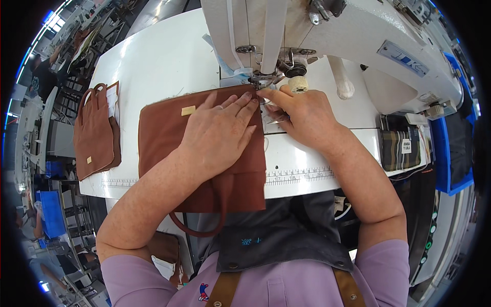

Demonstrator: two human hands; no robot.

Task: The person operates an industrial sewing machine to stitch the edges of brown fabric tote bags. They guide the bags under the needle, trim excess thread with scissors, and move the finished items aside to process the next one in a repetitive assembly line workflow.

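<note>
A brown fabric bag piece [158,128] lies under the sewing machine's presser foot [261,81], its far right corner at the needle area. A small beige label [188,110] is on it, and its looped handle [221,204] hangs over the table's near edge. My left hand [217,125] presses flat on the fabric, fingers stretched toward the presser foot. My right hand [307,112] is just right of the fabric, its index fingertip at the corner by the foot, thumb apart below. Shiny metal [279,118] shows by the thumb; its kind is unclear.
A smaller brown handled bag [97,135] lies at the table's left. The machine arm [378,46] spans the far right, with a cream knob [297,85] above my right hand. Striped fabric [401,148] and a blue bin [452,169] are at right.
</note>
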